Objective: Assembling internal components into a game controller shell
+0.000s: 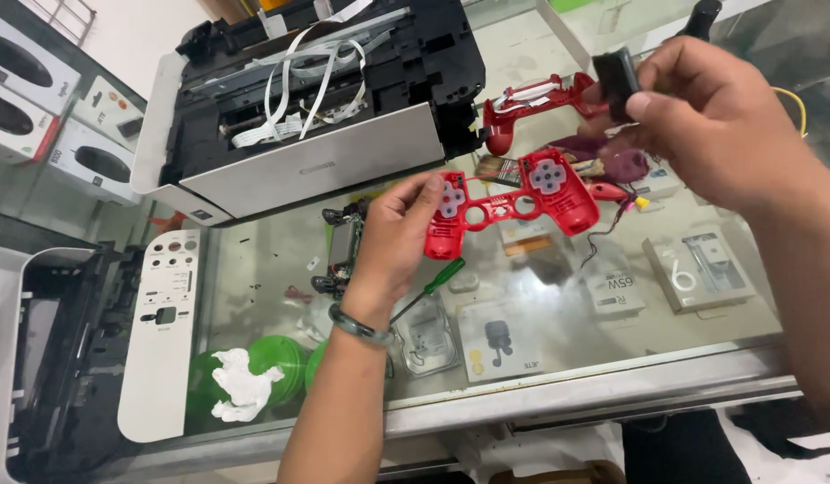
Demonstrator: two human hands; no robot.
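The left hand is closed on the left grip end of a red game controller shell, thumb and fingers wrapped round that handle. The shell is held above the glass counter with its inner face up toward the camera, grey rubber button pads showing at both ends. Its long axis runs left to right across the view, rising slightly toward the right; the two handle horns point down toward the person. A grey bangle sits on that wrist.

The right hand is raised higher and to the right, pinching a small black block-shaped part between thumb and fingertips; the part stands roughly upright and is clear of the shell.

Just below the shell, a green-handled screwdriver lies on the glass, slanting from lower left to upper right. Left of the hand rests a bare circuit board. Behind the shell lies a second red shell half, and beyond it an opened printer with white ribbon cables exposed. A detached white panel lies at the counter's left, near a crumpled white tissue.
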